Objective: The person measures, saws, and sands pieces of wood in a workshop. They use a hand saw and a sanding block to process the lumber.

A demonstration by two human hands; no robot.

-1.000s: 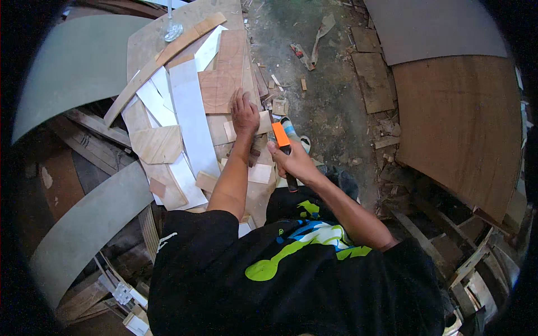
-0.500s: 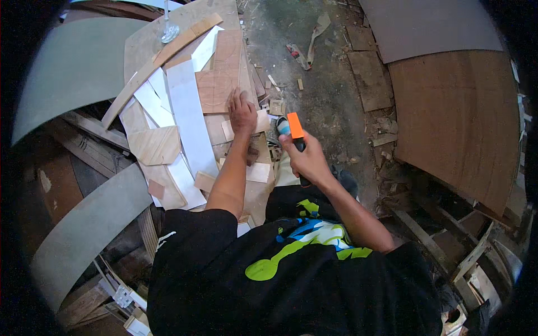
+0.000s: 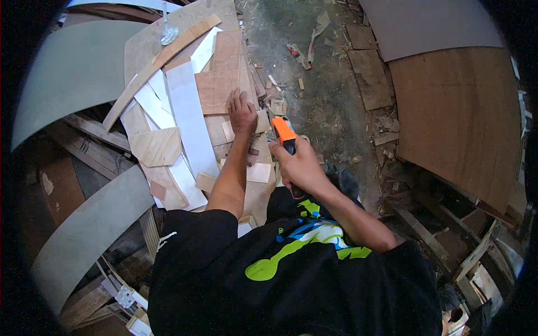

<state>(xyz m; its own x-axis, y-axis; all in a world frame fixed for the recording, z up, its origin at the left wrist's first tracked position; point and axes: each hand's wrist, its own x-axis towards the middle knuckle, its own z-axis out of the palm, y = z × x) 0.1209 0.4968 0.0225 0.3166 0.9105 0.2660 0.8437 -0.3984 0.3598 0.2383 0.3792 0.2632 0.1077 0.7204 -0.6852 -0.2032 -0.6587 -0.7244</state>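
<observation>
My left hand (image 3: pixel 243 116) presses down with fingers stretched on the lower right corner of a thin brown plywood sheet (image 3: pixel 218 78), which has faint lines drawn on it. A small pale wood offcut (image 3: pixel 262 121) sticks out beside its wrist. To the right of it, my right hand (image 3: pixel 302 165) is closed round a hand tool (image 3: pixel 284 130) with an orange top and a black grip. The tool is raised near the board's right edge, and its exact kind and its working end do not show.
White boards (image 3: pixel 188 112), a curved wood strip (image 3: pixel 162 59) and a many-sided wood piece (image 3: pixel 157 147) lie to the left. A clear glass-like object (image 3: pixel 168 35) stands at the back. Large brown panels (image 3: pixel 454 123) lean at the right. Scraps litter the concrete floor (image 3: pixel 330 101).
My right hand has drawn the orange-and-black tool slightly left and nearer my body, tilting its orange top leftward. The left hand stays in place on the plywood.
</observation>
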